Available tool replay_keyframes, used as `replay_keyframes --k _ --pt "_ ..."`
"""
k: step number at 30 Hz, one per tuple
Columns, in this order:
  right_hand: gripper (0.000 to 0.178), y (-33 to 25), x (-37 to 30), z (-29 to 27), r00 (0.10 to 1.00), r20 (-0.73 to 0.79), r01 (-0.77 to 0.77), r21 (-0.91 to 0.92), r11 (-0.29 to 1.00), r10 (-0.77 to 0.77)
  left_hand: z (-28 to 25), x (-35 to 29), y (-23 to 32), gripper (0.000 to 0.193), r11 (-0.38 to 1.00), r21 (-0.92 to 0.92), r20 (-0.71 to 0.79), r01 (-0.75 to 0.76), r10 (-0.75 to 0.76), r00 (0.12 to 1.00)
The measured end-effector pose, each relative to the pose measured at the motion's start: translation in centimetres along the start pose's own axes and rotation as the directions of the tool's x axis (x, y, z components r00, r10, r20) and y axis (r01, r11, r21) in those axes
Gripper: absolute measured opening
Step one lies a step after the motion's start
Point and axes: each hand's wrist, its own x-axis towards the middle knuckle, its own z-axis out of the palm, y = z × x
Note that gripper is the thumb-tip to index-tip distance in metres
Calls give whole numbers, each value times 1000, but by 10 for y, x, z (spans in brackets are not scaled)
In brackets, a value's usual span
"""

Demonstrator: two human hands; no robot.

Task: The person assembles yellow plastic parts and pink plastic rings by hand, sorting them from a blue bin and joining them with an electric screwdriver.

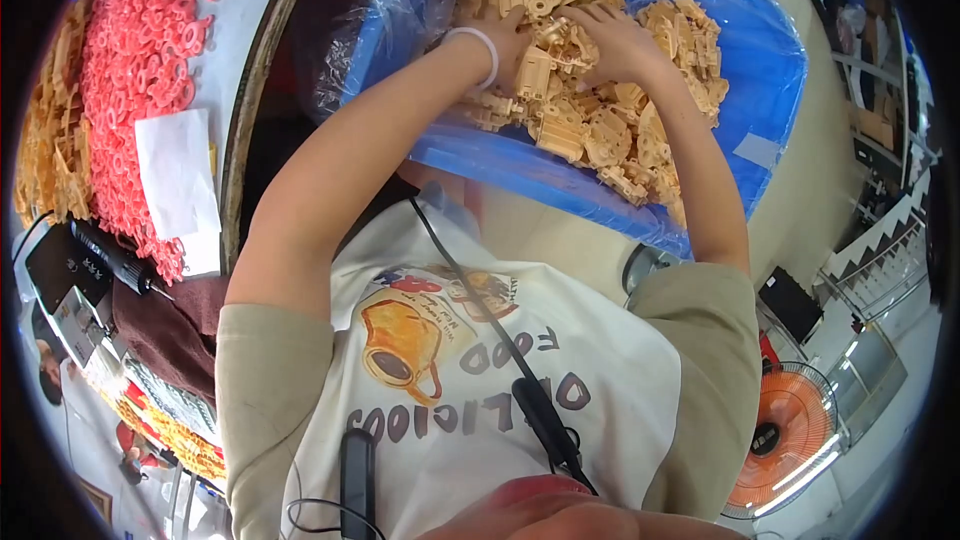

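A blue plastic-lined bin (765, 50) in front of me holds a heap of beige moulded plastic parts (610, 135). Both hands reach down into the heap. My left hand (508, 48), with a pale band on its wrist, is closed against the left side of a clump of these parts (560, 45). From the right, my right hand (615, 45) curls its fingers round the same clump. The clump sits between the two hands, and some fingertips are hidden among the parts.
On the table at left lie a large pile of pink-red plastic parts (140, 70), more yellowish parts (55, 130), a white paper sheet (175, 170) and a black electric screwdriver (115, 258). An orange fan (785, 430) stands at lower right. Clear plastic film (365, 45) hangs over the bin's left side.
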Motion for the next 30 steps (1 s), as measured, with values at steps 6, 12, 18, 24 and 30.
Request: replay_keyframes --k 6,12,18,24,30 --pt "107 -9 7 -16 974 214 -50 -139 989 80 -3 14 14 87 994 2 164 113 -112 980" --pt "102 11 17 1 968 251 1 50 999 -13 -2 44 13 58 988 34 438 152 -152 886" --pt "85 -10 -29 -22 974 214 55 61 997 -67 -5 26 18 72 998 -1 294 63 -59 954" --pt "75 21 -80 -11 993 -105 16 564 825 53 -9 11 13 73 972 -195 126 -135 161 979" --pt "76 42 -115 -14 909 -265 141 922 361 321 -1 -11 -4 60 887 -375 -152 -271 229 961"
